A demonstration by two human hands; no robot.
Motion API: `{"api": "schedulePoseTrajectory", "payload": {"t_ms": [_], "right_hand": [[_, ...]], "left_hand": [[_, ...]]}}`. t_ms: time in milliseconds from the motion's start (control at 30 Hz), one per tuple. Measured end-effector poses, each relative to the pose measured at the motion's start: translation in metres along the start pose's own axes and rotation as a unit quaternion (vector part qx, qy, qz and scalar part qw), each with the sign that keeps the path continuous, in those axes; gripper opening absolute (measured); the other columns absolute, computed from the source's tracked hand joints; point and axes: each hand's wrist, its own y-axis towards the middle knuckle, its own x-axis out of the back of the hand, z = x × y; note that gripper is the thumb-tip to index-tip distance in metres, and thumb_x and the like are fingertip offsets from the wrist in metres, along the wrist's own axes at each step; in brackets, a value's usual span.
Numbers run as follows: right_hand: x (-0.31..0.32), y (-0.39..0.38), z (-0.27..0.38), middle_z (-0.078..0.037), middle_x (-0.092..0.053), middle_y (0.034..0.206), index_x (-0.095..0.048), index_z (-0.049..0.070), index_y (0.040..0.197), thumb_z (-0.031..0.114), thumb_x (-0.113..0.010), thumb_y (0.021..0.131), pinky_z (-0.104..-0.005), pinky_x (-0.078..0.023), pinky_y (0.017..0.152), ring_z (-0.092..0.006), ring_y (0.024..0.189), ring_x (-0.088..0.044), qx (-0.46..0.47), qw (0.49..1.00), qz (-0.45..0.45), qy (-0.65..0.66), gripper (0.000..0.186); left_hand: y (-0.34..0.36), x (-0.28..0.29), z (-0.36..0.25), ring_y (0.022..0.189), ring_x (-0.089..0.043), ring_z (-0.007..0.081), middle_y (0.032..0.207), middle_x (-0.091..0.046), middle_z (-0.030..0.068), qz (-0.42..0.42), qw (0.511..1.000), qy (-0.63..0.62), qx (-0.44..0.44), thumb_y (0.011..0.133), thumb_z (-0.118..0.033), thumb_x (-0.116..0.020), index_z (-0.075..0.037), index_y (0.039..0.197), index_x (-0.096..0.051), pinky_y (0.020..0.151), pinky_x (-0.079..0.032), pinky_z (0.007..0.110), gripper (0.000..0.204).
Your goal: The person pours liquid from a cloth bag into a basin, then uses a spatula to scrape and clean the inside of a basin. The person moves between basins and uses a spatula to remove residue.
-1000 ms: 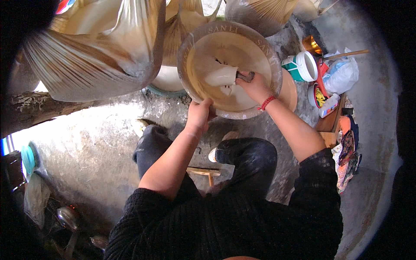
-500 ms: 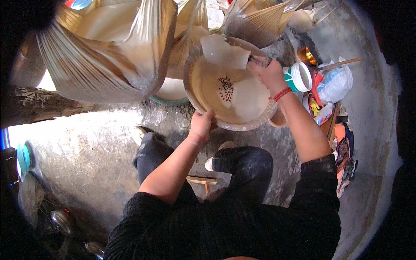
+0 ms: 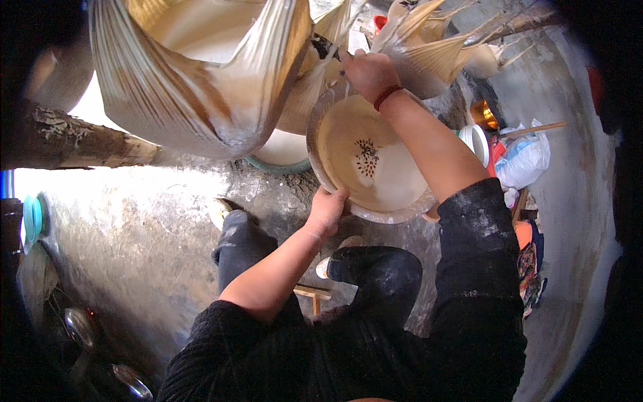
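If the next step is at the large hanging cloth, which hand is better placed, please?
Probably the right hand: raised near the cloth, it holds a dark handle, while the left hand grips the basin's rim.

The basin (image 3: 386, 217) is right of the cloth sling (image 3: 177, 107).

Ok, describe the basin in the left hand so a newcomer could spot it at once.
Start at the big hanging cloth, upper left, and look right and slightly down. There the left hand grips a round basin by its lower-left rim. Unlike its neighbours, it has a cluster of small dark marks inside.
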Motion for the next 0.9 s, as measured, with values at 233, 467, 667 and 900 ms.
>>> {"api": "schedulePoseTrajectory", "payload": {"t_ms": [233,467,667,900], "right_hand": [[-0.002,0.016,-0.008,-0.012,-0.070,0.084,-0.067,0.013,0.118,0.024,-0.056,0.094,-0.0454,-0.055,0.065,-0.0299,0.075,-0.072,0.055,0.997,0.055,-0.006,0.029],[0.030,-0.034,-0.034,-0.017,-0.074,0.102,-0.071,0.013,0.115,0.032,-0.062,0.093,-0.0439,-0.057,0.080,-0.0354,0.094,-0.072,-0.171,0.960,0.057,0.212,0.030],[0.081,-0.145,-0.076,-0.015,-0.073,0.106,-0.073,0.021,0.118,0.038,-0.074,0.085,-0.0463,-0.056,0.087,-0.0359,0.099,-0.070,-0.254,0.916,0.133,0.281,0.037],[0.106,-0.169,-0.124,-0.012,-0.074,0.097,-0.071,0.028,0.124,0.031,-0.073,0.086,-0.0449,-0.057,0.079,-0.0322,0.094,-0.072,-0.014,0.954,0.297,0.027,0.038]], "left_hand": [[0.004,-0.003,0.004,0.064,-0.058,0.0166,0.088,-0.064,0.0068,-0.012,1.000,-0.011,0.000,0.092,-0.016,-0.062,-0.002,0.118,-0.057,0.055,-0.049,0.032,0.030],[0.005,0.000,0.004,0.064,-0.057,0.0163,0.085,-0.061,0.0063,0.001,0.999,-0.031,0.008,0.092,-0.011,-0.061,-0.001,0.119,-0.055,0.054,-0.048,0.032,0.029],[0.005,-0.004,0.004,0.058,-0.054,0.0148,0.078,-0.059,0.0041,-0.015,0.999,-0.038,-0.001,0.091,-0.012,-0.062,-0.003,0.114,-0.057,0.052,-0.047,0.031,0.025],[0.004,-0.002,0.000,0.069,-0.065,0.0187,0.091,-0.066,0.0091,-0.012,1.000,-0.024,-0.010,0.091,-0.011,-0.061,-0.002,0.121,-0.056,0.059,-0.056,0.034,0.032]]}}
